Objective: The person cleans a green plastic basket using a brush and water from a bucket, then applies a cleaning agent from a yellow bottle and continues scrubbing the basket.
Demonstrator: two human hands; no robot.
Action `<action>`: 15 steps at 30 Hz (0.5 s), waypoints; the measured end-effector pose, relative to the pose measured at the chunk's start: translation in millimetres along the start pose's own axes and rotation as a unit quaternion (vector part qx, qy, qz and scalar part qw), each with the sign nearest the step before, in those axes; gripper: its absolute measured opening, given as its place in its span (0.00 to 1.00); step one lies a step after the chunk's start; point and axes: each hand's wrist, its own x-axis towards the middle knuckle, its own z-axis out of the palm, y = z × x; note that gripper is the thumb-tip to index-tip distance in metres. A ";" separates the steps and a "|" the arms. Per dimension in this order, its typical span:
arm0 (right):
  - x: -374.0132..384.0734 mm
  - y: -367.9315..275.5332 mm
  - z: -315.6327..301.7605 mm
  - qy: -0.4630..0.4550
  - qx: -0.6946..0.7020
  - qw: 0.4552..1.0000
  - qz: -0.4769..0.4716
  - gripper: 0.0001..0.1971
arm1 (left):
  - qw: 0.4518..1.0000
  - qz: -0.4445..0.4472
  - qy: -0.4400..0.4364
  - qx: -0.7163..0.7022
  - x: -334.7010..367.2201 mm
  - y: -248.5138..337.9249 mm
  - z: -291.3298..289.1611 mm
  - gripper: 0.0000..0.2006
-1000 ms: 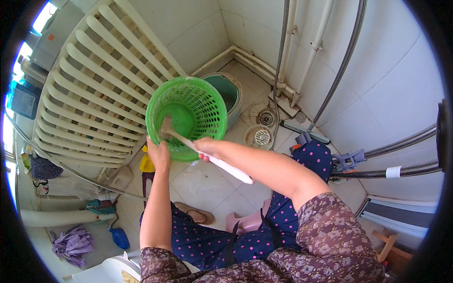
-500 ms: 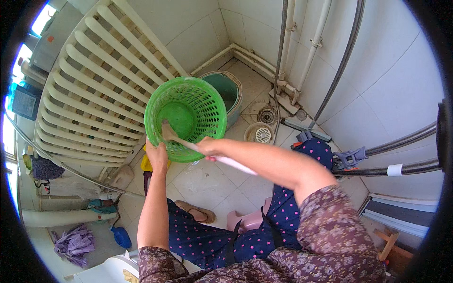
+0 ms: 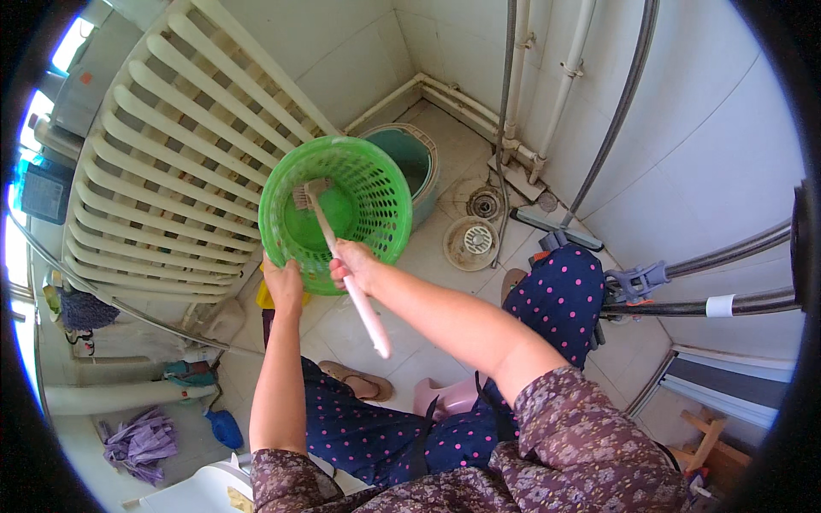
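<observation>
A green plastic basket (image 3: 376, 218) with a perforated wall is tilted so that its inside faces me. My left hand (image 3: 284, 282) is closed on its near left rim. In my right hand (image 3: 355, 263) is a long-handled scrub brush (image 3: 368, 321) with a pink handle, gripped partway along. The brush's head is inside the basket, over the left part of its bottom; whether the bristles touch the plastic I cannot tell.
Behind the basket stands a teal bucket (image 3: 406, 158). A white radiator (image 3: 184, 162) fills the far left. Floor drains (image 3: 479, 239), pipes (image 3: 556, 94) and a squeegee (image 3: 560, 229) are at the right. A pink stool (image 3: 445, 395) is between my legs.
The brush head has moved from the basket's near left wall to farther inside, over its bottom. Its handle now points more steeply toward me. The basket has hardly moved.
</observation>
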 end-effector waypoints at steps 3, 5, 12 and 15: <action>-1.3 5.9 5.5 -0.003 -0.117 0.993 -0.030 0.11 | 1.000 -0.005 -0.009 -0.011 1.0 -5.5 -6.0 0.23; -6.4 -4.0 -0.2 0.001 -0.338 0.940 -0.035 0.12 | 0.999 -0.004 -0.011 0.034 4.6 -6.7 -11.8 0.23; -68.3 -85.2 -44.6 0.073 -0.957 0.265 -0.090 0.16 | 0.997 0.019 0.021 0.072 6.4 4.5 -6.2 0.22; -74.7 -117.1 -25.3 0.179 -0.964 0.108 -0.163 0.12 | 0.989 0.059 0.023 0.133 2.2 16.5 0.9 0.20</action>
